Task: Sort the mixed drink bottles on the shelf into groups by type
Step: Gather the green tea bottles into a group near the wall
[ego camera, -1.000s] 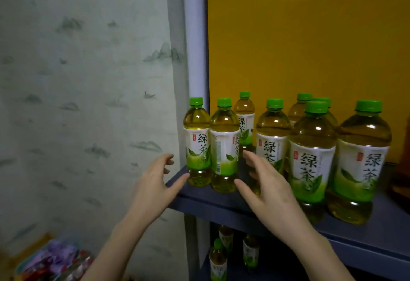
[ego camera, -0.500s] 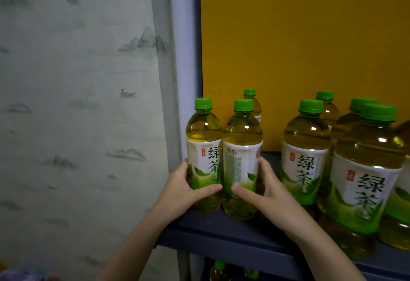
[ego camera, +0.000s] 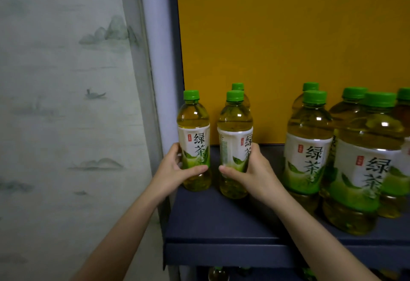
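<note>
Right, the step in hand looks like grouping the small bottles at the left end of the dark blue shelf [ego camera: 221,225]. Probably best done by keeping both upright, sliding rather than lifting, and parking them tight by the third bottle [ego camera: 237,87] behind, with a clear gap to the large green tea bottles [ego camera: 308,147] on the right. The low grips suit a slide; a lift would likely want a higher hold.

The left hand [ego camera: 172,171] wraps the left small green tea bottle [ego camera: 194,138] beside the corner post [ego camera: 153,58], thumb across the lower label and fingers round the back. The right hand [ego camera: 255,172] wraps the right small green tea bottle [ego camera: 234,138] the same way. Both grips are closed snug. The two bottles stand apart, and it can't be told whether their bases touch the shelf.
</note>
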A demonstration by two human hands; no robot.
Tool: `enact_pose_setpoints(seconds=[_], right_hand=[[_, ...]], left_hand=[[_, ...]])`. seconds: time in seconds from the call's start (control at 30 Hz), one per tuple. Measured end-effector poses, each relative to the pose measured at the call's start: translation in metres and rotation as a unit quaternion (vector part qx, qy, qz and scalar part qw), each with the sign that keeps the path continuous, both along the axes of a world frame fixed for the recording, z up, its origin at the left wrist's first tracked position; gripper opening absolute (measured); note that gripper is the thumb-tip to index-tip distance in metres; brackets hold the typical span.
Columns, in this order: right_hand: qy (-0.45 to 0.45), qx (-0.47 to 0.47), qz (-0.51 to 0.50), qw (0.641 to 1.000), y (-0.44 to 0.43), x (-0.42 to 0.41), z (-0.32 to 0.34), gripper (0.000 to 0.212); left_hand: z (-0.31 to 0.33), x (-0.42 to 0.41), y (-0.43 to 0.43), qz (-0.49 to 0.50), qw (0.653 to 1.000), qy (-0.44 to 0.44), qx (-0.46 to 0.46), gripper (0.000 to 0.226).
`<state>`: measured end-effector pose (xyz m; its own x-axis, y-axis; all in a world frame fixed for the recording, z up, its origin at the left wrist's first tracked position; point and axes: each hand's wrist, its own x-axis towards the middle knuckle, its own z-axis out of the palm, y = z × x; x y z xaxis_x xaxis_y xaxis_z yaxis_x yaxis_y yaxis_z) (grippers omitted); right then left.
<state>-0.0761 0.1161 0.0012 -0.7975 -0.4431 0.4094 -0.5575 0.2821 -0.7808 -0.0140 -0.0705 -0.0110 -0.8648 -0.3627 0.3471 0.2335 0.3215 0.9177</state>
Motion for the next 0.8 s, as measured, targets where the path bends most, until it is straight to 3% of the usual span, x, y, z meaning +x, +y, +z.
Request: enact_pose_setpoints(seconds=[0.23, 0.4, 0.8], right_hand=[[0.007, 0.0, -0.074, 0.997, -0.034, -0.023, -0.001, 0.078], [-0.041, -0.038, -0.012, 0.998, -0.038, -0.031, -0.006, 0.077], [0.041, -0.025, -0.095, 0.994, -0.043, -0.041, -0.013, 0.083]], left_hand=[[0.001, -0.023, -0.014, -0.011, 1.0, 0.0, -0.01, 0.064], [-0.002, -0.035, -0.019, -0.021, 1.0, 0.003, -0.001, 0.062], [-0.006, -0.044, -0.023, -0.035, 0.999, 0.013, -0.004, 0.063]])
